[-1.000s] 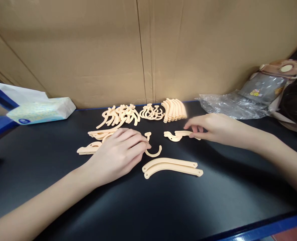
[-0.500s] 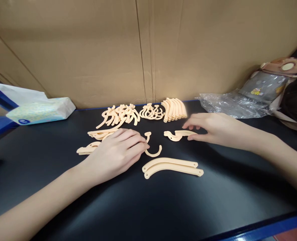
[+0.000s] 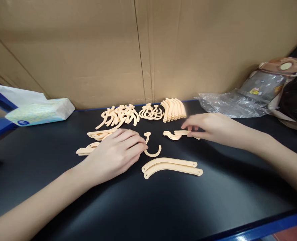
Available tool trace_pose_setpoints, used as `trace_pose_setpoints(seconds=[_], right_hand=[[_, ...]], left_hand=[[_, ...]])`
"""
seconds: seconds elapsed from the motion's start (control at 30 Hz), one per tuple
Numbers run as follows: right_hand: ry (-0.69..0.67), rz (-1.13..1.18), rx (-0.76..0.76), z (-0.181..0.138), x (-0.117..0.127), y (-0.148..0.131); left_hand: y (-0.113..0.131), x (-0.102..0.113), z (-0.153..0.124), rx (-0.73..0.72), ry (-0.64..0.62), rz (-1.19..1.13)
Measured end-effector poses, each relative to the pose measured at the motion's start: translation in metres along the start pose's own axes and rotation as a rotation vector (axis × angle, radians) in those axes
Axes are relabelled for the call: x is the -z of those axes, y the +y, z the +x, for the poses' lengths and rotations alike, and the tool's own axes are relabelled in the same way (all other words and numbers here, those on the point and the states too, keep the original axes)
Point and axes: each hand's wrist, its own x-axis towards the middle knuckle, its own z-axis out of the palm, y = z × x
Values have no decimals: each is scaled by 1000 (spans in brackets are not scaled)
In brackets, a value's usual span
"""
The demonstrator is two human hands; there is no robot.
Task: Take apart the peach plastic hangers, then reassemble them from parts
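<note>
My left hand [image 3: 122, 152] lies palm down, fingers curled and pressed together, with its fingertips on the shaft of a beige plastic hanger hook [image 3: 153, 154]. The thumb is hidden. My right hand [image 3: 205, 126] reaches over a pair of small beige hanger parts [image 3: 174, 135], one wavy and one long. Its thumb lies across the long part while the fingers hover apart above. In front of the hook are two curved hanger arms [image 3: 173, 165], side by side. More beige parts [image 3: 88, 149] lie left of my left hand, partly covered by it.
Along the back lie a heap of curved parts [image 3: 118, 115], a group of hooks [image 3: 151, 112] and a stack of hanger arms [image 3: 173, 109]. A tissue pack [image 3: 41, 112] sits left; clear plastic wrap [image 3: 228, 104] and a bottle [image 3: 264, 83] are right. Cardboard [image 3: 88, 50] stands behind.
My right hand has shifted slightly, and its thumb now lies over the long part. My left hand and the hook look unchanged.
</note>
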Motion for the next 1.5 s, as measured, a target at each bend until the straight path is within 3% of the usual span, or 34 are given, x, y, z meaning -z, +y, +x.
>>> trace_pose_setpoints(seconds=[0.93,1.17,1.5], right_hand=[[133,-142,31,2,1,2],[191,-173,88,2,0,-6],[271,-136,212,1,-1,-22]], left_hand=[[-1,-2,0,-14,-10,0],[3,-6,-1,-21,-37,-24],[6,-6,0,-136,-87,73]])
